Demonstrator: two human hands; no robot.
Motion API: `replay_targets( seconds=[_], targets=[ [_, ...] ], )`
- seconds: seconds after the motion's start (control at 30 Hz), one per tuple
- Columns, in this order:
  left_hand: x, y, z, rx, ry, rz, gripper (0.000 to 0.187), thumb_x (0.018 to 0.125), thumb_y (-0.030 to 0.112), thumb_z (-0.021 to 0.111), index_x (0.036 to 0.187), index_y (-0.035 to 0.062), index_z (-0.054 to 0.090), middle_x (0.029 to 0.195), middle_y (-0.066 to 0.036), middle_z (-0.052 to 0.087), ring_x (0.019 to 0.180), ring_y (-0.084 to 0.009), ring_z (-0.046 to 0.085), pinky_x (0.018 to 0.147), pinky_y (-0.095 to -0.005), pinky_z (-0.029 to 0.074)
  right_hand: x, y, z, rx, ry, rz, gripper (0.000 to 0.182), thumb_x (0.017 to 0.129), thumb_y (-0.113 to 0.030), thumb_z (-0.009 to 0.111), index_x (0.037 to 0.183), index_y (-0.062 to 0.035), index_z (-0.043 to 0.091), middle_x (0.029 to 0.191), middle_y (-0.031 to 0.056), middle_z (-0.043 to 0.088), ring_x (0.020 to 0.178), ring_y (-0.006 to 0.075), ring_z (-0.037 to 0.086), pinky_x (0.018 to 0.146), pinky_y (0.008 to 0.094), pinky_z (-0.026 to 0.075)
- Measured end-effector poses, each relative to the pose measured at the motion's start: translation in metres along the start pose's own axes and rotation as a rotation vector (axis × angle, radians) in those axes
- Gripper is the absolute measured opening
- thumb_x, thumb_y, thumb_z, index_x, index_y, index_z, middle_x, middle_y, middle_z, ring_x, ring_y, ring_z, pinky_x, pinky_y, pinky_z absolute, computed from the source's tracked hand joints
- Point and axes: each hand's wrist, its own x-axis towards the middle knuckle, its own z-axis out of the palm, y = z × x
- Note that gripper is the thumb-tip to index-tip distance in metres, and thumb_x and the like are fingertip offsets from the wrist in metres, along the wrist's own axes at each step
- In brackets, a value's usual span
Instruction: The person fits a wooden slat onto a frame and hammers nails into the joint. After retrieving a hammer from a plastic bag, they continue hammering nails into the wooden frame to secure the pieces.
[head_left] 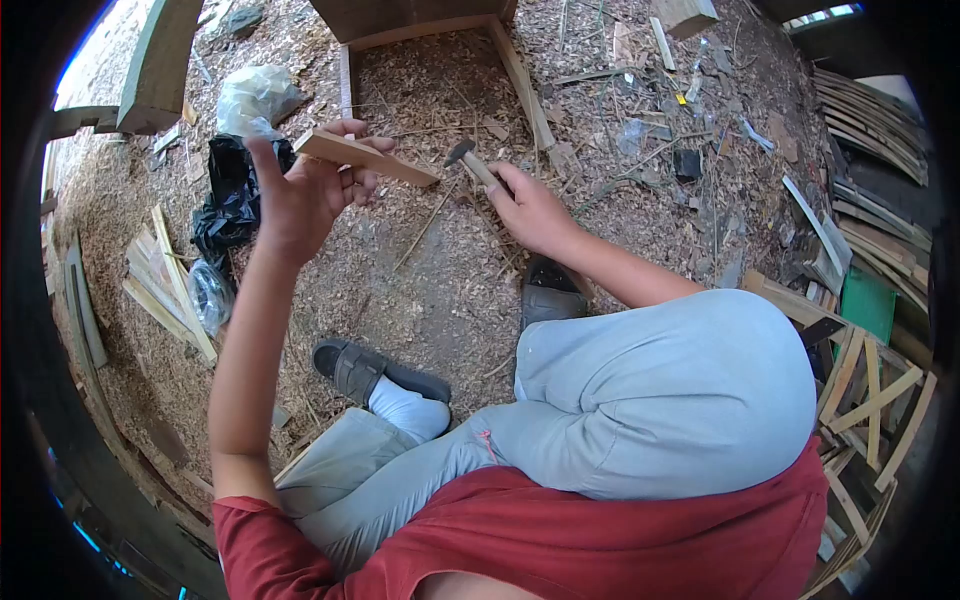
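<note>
My left hand (318,190) is raised at the left and holds a short, flat piece of wood (385,160). Fingers show above and below the piece, while the thumb sticks out to the side. To the right, my right hand (530,208) is closed around the wooden handle of a hammer (478,168). The hammer's dark head points up and left, apart from the right end of the wood piece. Both hands are above the ground, which is covered in wood shavings.
A wooden frame (520,80) stands on the ground ahead. Black plastic (232,190) and a clear plastic bag (255,97) lie at the left, near wooden strips (178,275). Curved slats (870,125) are stacked at the right, above a green object (868,303) and slatted wood (870,400).
</note>
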Motion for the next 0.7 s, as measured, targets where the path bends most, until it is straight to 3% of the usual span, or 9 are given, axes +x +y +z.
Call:
replay_targets(
  seconds=[0.07,0.1,0.17,0.2,0.27,0.37,0.4,0.57,0.7],
  targets=[
    [0.01,-0.023,0.002,0.545,0.313,0.156,0.077,0.092,0.058,0.071,0.14,0.0053,0.042,0.121,-0.016,0.071,0.099,-0.0236,0.071,0.086,-0.0312,0.055,-0.002,-0.008,-0.004,-0.007,0.044,0.032,0.037,0.102,-0.023,0.06,0.134,-0.0063,0.055,0.089,0.015,0.065,0.075,0.0252,0.061,0.07,0.0396,0.048],
    [0.005,-0.042,-0.002,0.771,0.253,0.468,0.049,0.101,0.036,0.063,0.133,0.0039,0.044,0.119,-0.018,0.071,0.093,-0.0206,0.068,0.082,-0.0309,0.054,-0.001,-0.013,0.004,0.003,0.031,0.036,0.037,0.102,-0.023,0.06,0.134,-0.0063,0.055,0.089,0.015,0.065,0.075,0.0252,0.061,0.07,0.0396,0.048],
    [0.015,-0.058,0.009,0.902,0.51,0.597,0.03,0.101,0.021,0.055,0.124,0.0054,0.043,0.111,-0.017,0.071,0.092,-0.0212,0.065,0.083,-0.0344,0.054,0.001,-0.013,0.001,0.013,0.068,-0.029,0.033,0.101,-0.022,0.059,0.13,-0.0067,0.058,0.095,0.0244,0.069,0.089,0.0408,0.069,0.077,0.0481,0.051],
    [0.024,-0.068,0.005,0.895,0.513,0.598,0.03,0.101,0.021,0.055,0.124,0.0054,0.043,0.111,-0.017,0.071,0.092,-0.0212,0.065,0.083,-0.0344,0.054,0.002,-0.017,-0.002,0.007,0.065,-0.028,0.033,0.101,-0.022,0.059,0.13,-0.0067,0.058,0.095,0.0244,0.069,0.089,0.0408,0.069,0.077,0.0481,0.051],
    [0.042,-0.085,-0.004,0.433,0.542,0.955,0.019,0.097,0.012,0.051,0.112,0.0084,0.041,0.088,-0.01,0.063,0.076,-0.0188,0.058,0.076,-0.0322,0.052,0.002,-0.025,-0.008,-0.052,-0.001,0.085,0.032,0.101,-0.023,0.059,0.13,-0.0099,0.06,0.092,0.0236,0.069,0.085,0.0391,0.069,0.075,0.047,0.052],
    [0.052,-0.094,0.011,0.06,0.479,1.097,0.012,0.099,0.01,0.048,0.102,0.0104,0.037,0.075,-0.005,0.044,0.063,-0.0136,0.045,0.063,-0.0277,0.046,0.004,-0.018,-0.007,-0.111,0.047,0.05,0.034,0.101,-0.023,0.06,0.133,-0.0127,0.059,0.091,0.0218,0.07,0.082,0.0381,0.07,0.074,0.046,0.052],
    [0.057,-0.094,0.02,0.134,0.576,1.118,0.011,0.1,0.01,0.045,0.095,0.0114,0.035,0.069,-0.002,0.034,0.056,-0.01,0.031,0.052,-0.0255,0.036,0.006,-0.014,-0.006,-0.114,0.042,0.049,0.034,0.101,-0.023,0.06,0.133,-0.0127,0.059,0.091,0.0218,0.07,0.082,0.0381,0.07,0.074,0.046,0.052],
    [0.061,-0.095,0.016,0.083,0.647,1.063,0.015,0.099,0.017,0.044,0.088,0.0102,0.037,0.063,0.001,0.036,0.051,-0.0081,0.033,0.045,-0.0259,0.032,0.007,-0.006,-0.004,-0.194,0.061,-0.168,0.037,0.102,-0.019,0.059,0.138,-0.0143,0.059,0.121,0.0191,0.071,0.104,0.0393,0.07,0.088,0.0433,0.055],
    [0.062,-0.094,0.014,0.105,0.654,1.038,0.016,0.099,0.016,0.042,0.085,0.0099,0.037,0.063,0.001,0.037,0.051,-0.0078,0.033,0.045,-0.0258,0.032,0.007,-0.011,-0.005,-0.24,0.014,-0.196,0.036,0.101,-0.017,0.059,0.138,-0.0142,0.06,0.125,0.0174,0.07,0.108,0.039,0.069,0.091,0.0449,0.055]
  ],
)
